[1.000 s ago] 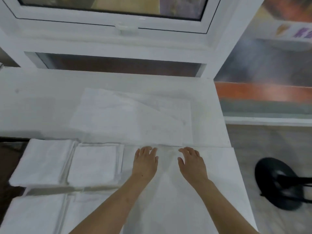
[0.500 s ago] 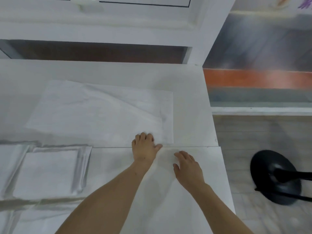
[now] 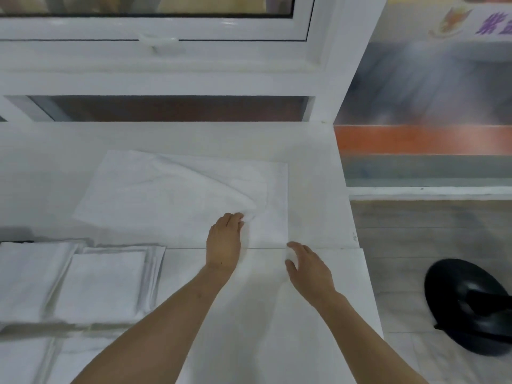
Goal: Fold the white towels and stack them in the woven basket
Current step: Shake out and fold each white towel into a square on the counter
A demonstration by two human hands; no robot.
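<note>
- On the desk [image 3: 313, 151], the left hand [image 3: 224, 239] pinches the spread white towel [image 3: 166, 195], bunching its upper layer.
- Beside that towel's near right corner, the right hand [image 3: 309, 268] hovers, fingers loosely spread, holding nothing.

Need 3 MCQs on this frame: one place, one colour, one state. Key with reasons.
1. Where do the folded towels lie?
A. left of the arms
B. on the floor
C. on the window sill

2. What colour is the round base on the floor?
A. white
B. black
C. orange

3. What is the left hand doing?
A. resting flat
B. hanging off the table
C. pinching up the spread towel

Key: A, they lie at the left table edge; B, it is dark against grey tiles; C, the cloth bunches at its fingers, while the right hand hovers, holding nothing.
</note>
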